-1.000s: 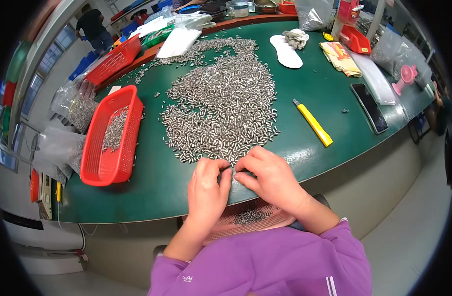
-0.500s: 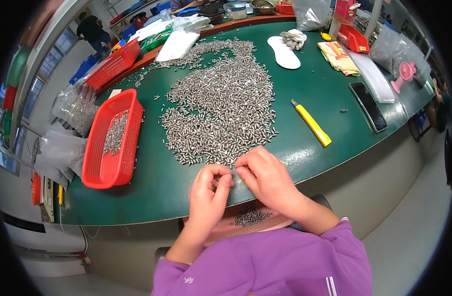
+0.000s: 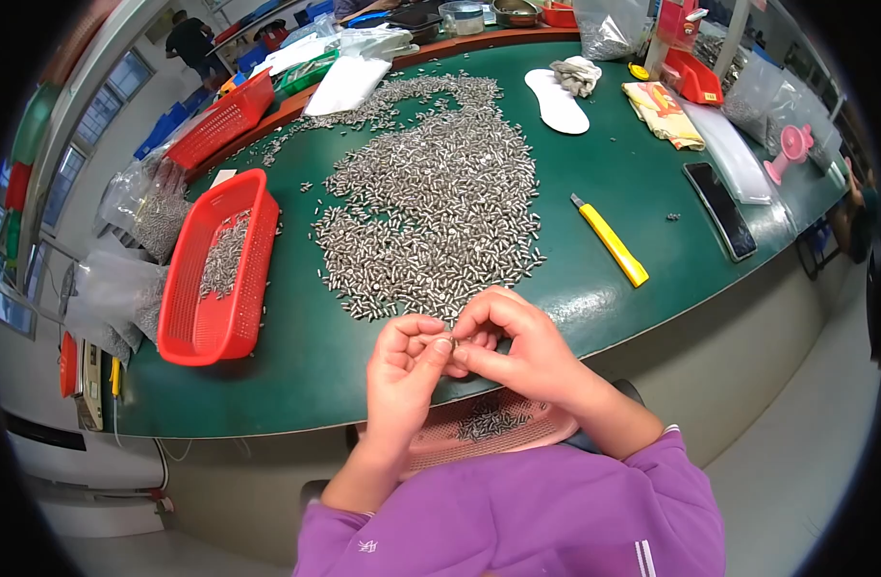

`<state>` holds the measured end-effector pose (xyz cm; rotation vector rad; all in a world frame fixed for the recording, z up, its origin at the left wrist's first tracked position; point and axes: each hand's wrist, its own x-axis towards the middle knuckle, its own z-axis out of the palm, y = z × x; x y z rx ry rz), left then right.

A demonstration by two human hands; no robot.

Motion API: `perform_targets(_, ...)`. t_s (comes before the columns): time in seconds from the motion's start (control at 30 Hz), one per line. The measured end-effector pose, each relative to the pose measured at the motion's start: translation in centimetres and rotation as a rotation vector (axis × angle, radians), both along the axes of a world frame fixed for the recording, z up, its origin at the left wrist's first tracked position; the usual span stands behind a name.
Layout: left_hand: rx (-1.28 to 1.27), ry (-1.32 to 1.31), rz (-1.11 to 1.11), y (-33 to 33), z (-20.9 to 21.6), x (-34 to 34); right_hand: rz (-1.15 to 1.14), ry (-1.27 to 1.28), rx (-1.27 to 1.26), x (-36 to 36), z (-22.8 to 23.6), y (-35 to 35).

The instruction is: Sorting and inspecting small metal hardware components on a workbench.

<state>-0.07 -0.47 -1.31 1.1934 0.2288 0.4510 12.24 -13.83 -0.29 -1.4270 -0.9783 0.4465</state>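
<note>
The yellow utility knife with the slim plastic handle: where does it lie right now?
In the head view the yellow utility knife lies on the green table, right of the pile of small metal pins and left of the black phone.

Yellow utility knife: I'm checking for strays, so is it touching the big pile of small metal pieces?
Apart. The head view shows bare green table between the yellow utility knife and the pile of small metal pieces.

I see one head view only, looking steeply down from close above the grip, facing forward across the green worktop [image 3: 652,221]; fisheye bends the edges.
</note>
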Motion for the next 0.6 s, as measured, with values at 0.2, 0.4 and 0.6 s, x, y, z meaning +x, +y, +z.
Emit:
perform_targets(0.2, 0.023, -0.002, 0.002, -0.1, 0.3, 0.1, 0.033, 0.15, -0.021, 0.1, 0.0, 0.1)
perform_targets(0.4, 0.028, 0.02, -0.014, 0.0, 0.0, 0.0, 0.034, 0.193, -0.042, 0.2, 0.0, 0.0)
perform_targets(0.6, 0.035, -0.048, -0.186, 0.0, -0.3, -1.2, 0.35, 0.18, -0.06, 1.6, 0.5, -1.0)
